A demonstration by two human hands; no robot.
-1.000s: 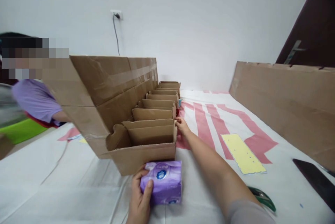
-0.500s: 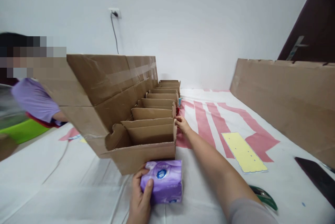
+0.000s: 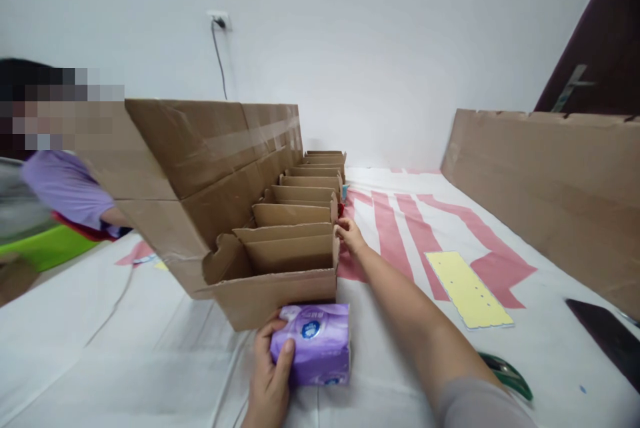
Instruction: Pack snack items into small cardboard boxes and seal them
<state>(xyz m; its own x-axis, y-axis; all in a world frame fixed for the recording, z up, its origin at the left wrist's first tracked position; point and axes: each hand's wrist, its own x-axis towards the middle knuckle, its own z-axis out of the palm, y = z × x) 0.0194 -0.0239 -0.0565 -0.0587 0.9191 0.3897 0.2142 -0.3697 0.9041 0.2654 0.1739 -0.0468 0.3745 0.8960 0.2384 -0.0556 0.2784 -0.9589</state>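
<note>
My left hand is closed around the left end of a purple pack of tissues, thumb on the near side. The pack is at the foot of the nearest cardboard box. Farther off, my right hand reaches to this box's right side, with bent fingers closed at its upper edge; the fingertips are partly hidden. Behind that box runs a row of similar open-topped cardboard boxes, up against a tall cardboard panel. A small red thing shows just beyond my right hand.
A yellow card, a green-handled cutter and a dark flat thing lie on the white and red cloth. A long cardboard wall stands at right. Behind the panel is another person in a purple sleeve.
The view has shifted very slightly. Both hands keep their places, the left on the tissue pack and the right at the box's edge.
</note>
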